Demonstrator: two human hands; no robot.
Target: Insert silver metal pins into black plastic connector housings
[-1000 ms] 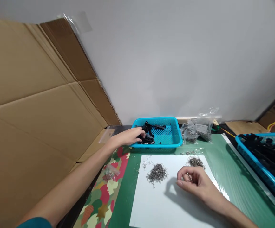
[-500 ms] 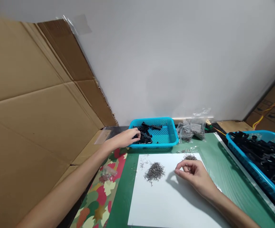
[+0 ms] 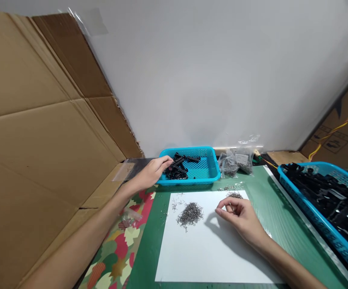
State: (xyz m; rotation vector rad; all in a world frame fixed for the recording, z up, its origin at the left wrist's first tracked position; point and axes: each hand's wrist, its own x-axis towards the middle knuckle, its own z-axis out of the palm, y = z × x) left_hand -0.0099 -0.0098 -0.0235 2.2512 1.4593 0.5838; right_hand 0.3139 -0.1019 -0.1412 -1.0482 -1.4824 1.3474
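Observation:
My left hand (image 3: 155, 170) reaches over the near left rim of a blue perforated basket (image 3: 206, 180). Its fingers are closed on a black plastic part (image 3: 176, 161) at the edge of a heap of similar parts, though the grip is partly hidden. Above the white sheet (image 3: 192, 257), my right hand (image 3: 241, 216) is held in a pinch, thumb against forefinger. Whatever it may hold is too small to make out. Left of that hand lies a pile of small metal pieces (image 3: 191, 214); a second pile (image 3: 234, 195) shows just behind its knuckles.
Clear plastic bags of small metal pieces (image 3: 229, 164) stand right of the basket. A larger blue basket (image 3: 315, 212) full of black parts sits at the right. Cardboard (image 3: 41, 148) walls the left side. A small clear bag (image 3: 131, 215) lies on patterned paper.
My left hand has drawn back slightly from deeper in the heap, its fingers now closed together. My right hand keeps its pinch over the sheet. The whole view has shifted a little.

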